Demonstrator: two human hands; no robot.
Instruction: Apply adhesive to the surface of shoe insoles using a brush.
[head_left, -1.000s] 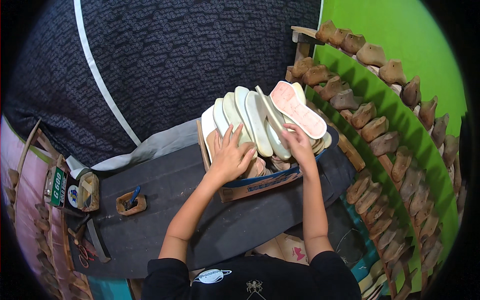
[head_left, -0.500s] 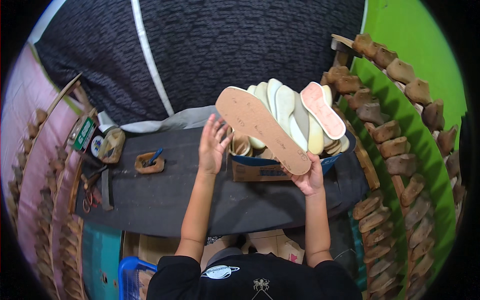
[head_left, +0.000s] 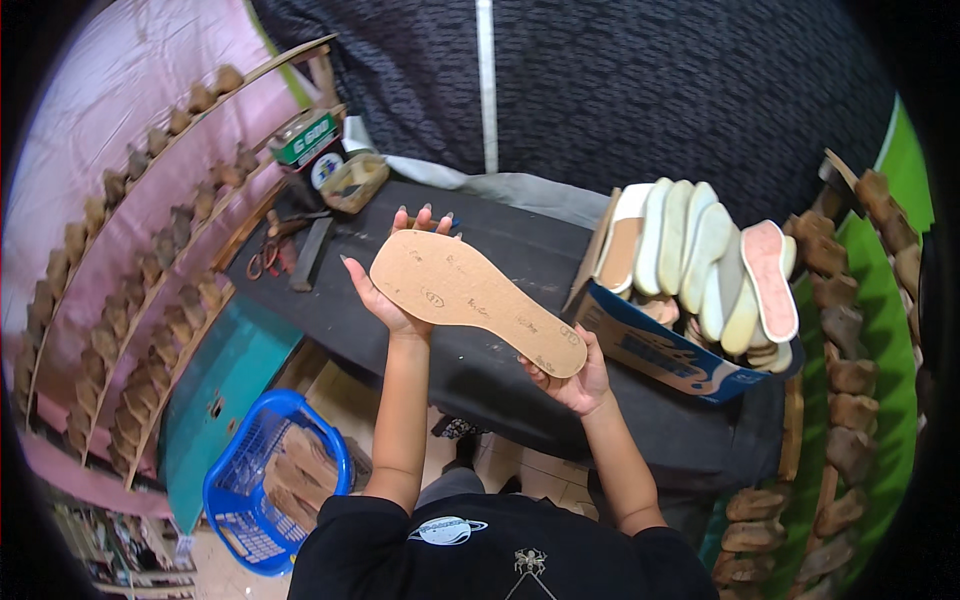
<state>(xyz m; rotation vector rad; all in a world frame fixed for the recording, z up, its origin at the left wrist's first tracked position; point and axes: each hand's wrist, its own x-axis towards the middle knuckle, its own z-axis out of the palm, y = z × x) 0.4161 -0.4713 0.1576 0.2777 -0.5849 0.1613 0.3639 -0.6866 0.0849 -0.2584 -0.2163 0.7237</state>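
Note:
A brown fibreboard insole (head_left: 478,300) with handwritten marks is held slantwise in front of me above the table. My right hand (head_left: 586,385) grips its narrower end, thumb on the edge and fingers beneath. My left hand (head_left: 388,312) is behind the broad end, fingers stretched out with tips showing past the far edge and the thumb apart; most of the palm is hidden. To the right, a blue and brown cardboard box (head_left: 655,350) holds several pale insoles (head_left: 708,250) standing close together, and a pink-faced insole (head_left: 768,275) leans at its right side.
The dark-covered table (head_left: 470,375) carries scissors (head_left: 265,258), a green-labelled can (head_left: 308,150) and a plastic tub (head_left: 355,182) at far left. Racks of wooden shoe lasts (head_left: 848,375) line both sides. A blue basket (head_left: 345,470) with brown pieces stands on the floor.
My view has turned left, bringing the blue basket fully into sight. The insole has moved away from the box, and my left hand has come behind its broad end.

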